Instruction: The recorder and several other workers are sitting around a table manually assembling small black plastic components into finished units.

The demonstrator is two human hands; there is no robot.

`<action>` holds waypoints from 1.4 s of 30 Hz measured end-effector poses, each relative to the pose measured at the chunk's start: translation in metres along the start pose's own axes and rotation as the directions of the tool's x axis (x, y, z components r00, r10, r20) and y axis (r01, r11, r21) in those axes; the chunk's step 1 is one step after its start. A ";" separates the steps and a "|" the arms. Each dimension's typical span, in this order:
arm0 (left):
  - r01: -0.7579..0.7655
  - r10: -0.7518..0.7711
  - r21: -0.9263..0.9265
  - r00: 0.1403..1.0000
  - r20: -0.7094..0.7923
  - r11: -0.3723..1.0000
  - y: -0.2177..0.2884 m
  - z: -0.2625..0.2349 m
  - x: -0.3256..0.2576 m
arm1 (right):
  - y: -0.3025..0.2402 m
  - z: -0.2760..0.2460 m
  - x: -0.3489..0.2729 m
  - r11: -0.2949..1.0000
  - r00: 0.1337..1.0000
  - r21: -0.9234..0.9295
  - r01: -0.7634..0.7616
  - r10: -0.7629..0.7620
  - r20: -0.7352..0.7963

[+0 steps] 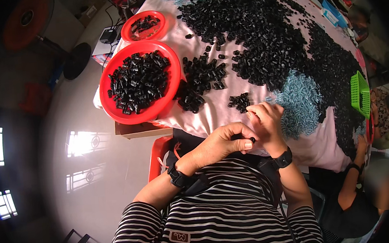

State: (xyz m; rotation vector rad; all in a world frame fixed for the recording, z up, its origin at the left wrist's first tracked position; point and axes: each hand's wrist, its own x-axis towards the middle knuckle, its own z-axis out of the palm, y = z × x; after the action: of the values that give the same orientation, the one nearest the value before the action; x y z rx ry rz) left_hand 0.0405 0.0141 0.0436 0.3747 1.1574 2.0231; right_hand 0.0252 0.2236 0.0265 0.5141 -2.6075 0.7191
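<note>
My left hand (230, 140) is closed, with a small black plastic part (252, 139) pinched between thumb and forefinger. Close beside it, my right hand (267, 119) has its fingers curled inward; what they hold, if anything, is hidden. Both hands are over the near edge of the pink cloth, in front of my striped shirt. Just beyond the fingers lies a small cluster of black parts (239, 102). A heap of small clear-blue plastic pieces (299, 102) spreads to the right of my right hand.
A large red basin (177, 84) of black parts stands at the left table edge, a smaller red basin (165, 23) behind it. Black parts (260, 34) cover much of the pink cloth (221, 108). At right are a green basket (360, 94) and another person's arm (356, 172).
</note>
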 end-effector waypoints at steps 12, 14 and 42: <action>-0.001 0.001 -0.027 1.000 0.010 1.000 -0.006 -0.004 0.001 | 0.000 -0.003 0.003 0.999 0.999 -0.022 0.026 -0.025 0.047; 0.007 -0.007 -0.028 1.000 0.011 1.000 -0.005 -0.004 0.002 | -0.002 -0.004 0.004 0.999 0.999 -0.040 0.037 -0.036 0.027; -0.002 0.019 0.087 0.982 -0.190 0.996 0.002 -0.001 -0.002 | -0.063 -0.067 0.001 0.980 0.995 0.172 -0.100 0.101 0.004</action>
State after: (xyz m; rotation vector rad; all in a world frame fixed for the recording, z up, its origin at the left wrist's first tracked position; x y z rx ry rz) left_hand 0.0399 0.0117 0.0454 0.2329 1.3663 2.0578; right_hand 0.0697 0.2095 0.1062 0.4316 -2.5955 0.9835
